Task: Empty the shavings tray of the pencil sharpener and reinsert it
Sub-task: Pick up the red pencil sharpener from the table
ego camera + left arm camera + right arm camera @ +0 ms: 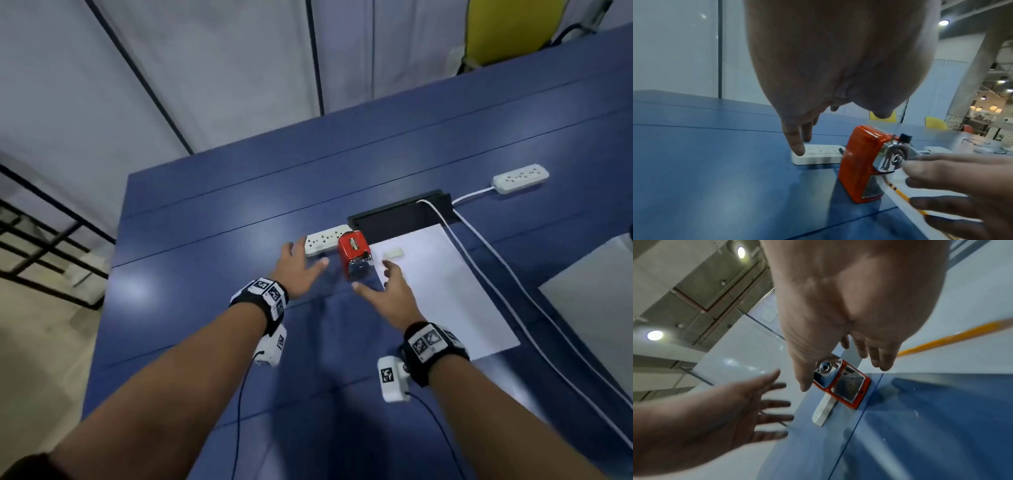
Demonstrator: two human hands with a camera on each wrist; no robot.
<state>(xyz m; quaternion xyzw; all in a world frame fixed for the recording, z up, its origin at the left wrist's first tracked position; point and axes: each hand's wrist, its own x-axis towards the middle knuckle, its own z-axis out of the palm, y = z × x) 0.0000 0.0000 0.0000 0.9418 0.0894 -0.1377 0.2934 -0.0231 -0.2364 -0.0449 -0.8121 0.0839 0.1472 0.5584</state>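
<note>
A red pencil sharpener [354, 255] [858, 164] stands on the blue table [212, 240], its chrome pencil face toward me. Its clear shavings tray [847, 386] sits inside the body. My left hand [304, 262] hovers just left of the sharpener, fingers spread, holding nothing. In the left wrist view one fingertip of this hand [798, 150] hangs over the white power strip. My right hand [382, 282] hovers just right of and before the sharpener, fingers spread and empty. Neither hand touches it.
A white power strip [323, 244] lies behind the sharpener. A white paper sheet [452, 301] carries a small white eraser [394, 254] and a yellow pencil [947, 339]. Behind it are a black cable hatch [400, 217], white cords [507, 301] and a second power strip [520, 178].
</note>
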